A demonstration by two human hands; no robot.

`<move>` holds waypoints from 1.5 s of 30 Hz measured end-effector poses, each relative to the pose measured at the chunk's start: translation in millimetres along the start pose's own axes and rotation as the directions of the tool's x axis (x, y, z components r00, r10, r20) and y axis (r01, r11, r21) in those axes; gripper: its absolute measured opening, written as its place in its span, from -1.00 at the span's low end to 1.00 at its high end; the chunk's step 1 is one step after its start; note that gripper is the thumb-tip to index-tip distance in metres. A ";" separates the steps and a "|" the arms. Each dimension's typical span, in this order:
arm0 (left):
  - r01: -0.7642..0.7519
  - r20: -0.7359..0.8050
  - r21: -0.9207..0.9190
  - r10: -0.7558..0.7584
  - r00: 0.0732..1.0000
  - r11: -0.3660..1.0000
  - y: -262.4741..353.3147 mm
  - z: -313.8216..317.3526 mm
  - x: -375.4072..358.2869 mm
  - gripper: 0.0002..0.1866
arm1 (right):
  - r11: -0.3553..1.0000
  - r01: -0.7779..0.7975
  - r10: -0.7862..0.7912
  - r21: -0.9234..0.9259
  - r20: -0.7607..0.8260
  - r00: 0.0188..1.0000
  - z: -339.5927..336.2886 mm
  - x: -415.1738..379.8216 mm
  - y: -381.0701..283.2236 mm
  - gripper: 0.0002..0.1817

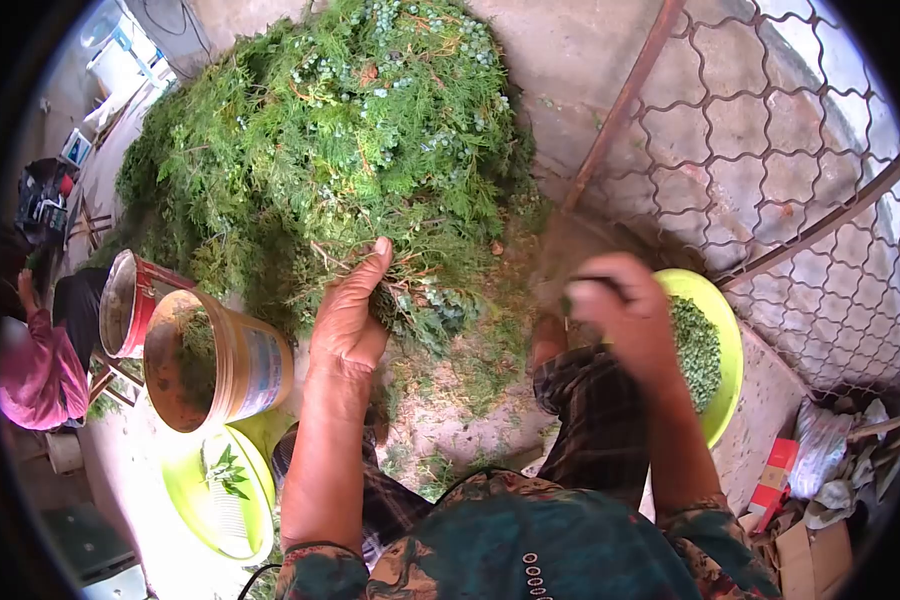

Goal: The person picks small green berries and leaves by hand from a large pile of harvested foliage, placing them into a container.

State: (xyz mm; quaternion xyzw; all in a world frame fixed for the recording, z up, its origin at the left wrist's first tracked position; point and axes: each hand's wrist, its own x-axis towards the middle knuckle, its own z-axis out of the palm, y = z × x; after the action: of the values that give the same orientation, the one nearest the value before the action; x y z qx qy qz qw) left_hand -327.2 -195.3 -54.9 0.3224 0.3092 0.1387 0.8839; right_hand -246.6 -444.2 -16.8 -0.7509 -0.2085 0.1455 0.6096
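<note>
My left hand (352,315) is closed round a leafy juniper sprig (425,300), its thumb pointing up along thin twigs. Just beyond it rises a big heap of green juniper branches (320,130), dotted with pale blue berries. To the right, my right hand (620,300) is blurred, with its fingers curled in; what they hold, if anything, cannot be made out. Beside and partly behind that hand stands a yellow-green basin (732,345) containing small green berries or clippings (694,350).
At left are a tan bucket (240,365), a red bucket (150,295) and another yellow-green basin (185,490). A person in a pink sleeve (45,375) sits beyond them. Metal mesh (740,150) leans at right, above cardboard (815,560) and plastic bags (820,450).
</note>
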 end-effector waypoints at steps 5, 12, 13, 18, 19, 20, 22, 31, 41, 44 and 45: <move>-0.038 0.014 0.035 0.037 0.999 0.999 -1.0 4.0 0.0 -0.70 | 0.852 0.433 -0.369 -0.294 0.248 0.896 85.8 43.1 -4.0 -0.66; -0.307 0.012 0.292 0.318 0.948 0.906 -5.6 15.8 -4.9 -0.70 | 0.921 0.370 -0.333 -0.125 0.243 0.911 90.2 51.9 11.5 -0.82; -0.299 0.066 0.528 0.313 0.948 0.795 -4.6 10.6 -5.1 -0.66 | 0.920 0.370 -0.333 -0.129 0.238 0.912 90.2 52.0 13.5 -0.82; -0.325 0.225 0.711 0.237 0.945 0.624 -4.0 11.2 -11.2 -0.68 | 0.924 0.370 -0.361 -0.096 0.102 0.927 85.0 57.0 19.1 -0.87; -0.323 0.222 0.711 0.236 0.946 0.625 -4.8 16.0 -14.1 -0.68 | 0.925 0.369 -0.359 -0.095 0.104 0.927 86.3 57.3 21.6 -0.87; -0.336 0.235 0.626 0.240 0.942 0.704 -5.9 19.5 -15.6 -0.75 | 0.940 0.340 -0.338 -0.016 0.079 0.938 88.7 58.0 25.2 -0.88; -0.340 0.252 0.536 0.238 0.938 0.773 -6.8 21.3 -18.0 -0.82 | 0.971 0.165 -0.173 0.174 0.028 0.985 85.6 59.3 24.3 -0.90; -0.276 0.106 0.418 0.256 0.961 0.865 -3.7 18.0 -17.7 -0.88 | 0.221 -0.488 0.042 0.845 0.491 0.870 43.7 70.8 9.0 -0.86; -0.303 0.129 0.576 0.281 0.951 0.759 -10.7 17.0 -16.2 -0.83 | 0.960 0.271 -0.249 -0.076 0.214 0.945 92.4 52.8 25.3 -0.83; -0.289 0.035 0.583 0.332 0.943 0.759 -12.3 16.9 -12.6 -0.84 | 0.934 0.120 -0.159 0.336 0.090 0.983 74.9 59.1 10.9 -0.84; -0.289 0.006 0.484 0.328 0.945 0.826 -12.4 12.6 -8.2 -0.85 | 0.729 -0.190 0.107 0.658 0.165 0.980 61.8 62.5 3.0 -0.84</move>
State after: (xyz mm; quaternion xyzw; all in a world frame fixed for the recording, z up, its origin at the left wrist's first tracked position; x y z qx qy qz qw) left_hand -324.9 -214.4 -51.7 0.5704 0.3116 0.2115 0.7299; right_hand -221.0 -361.3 -30.8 -0.4858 -0.1166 0.3023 0.8118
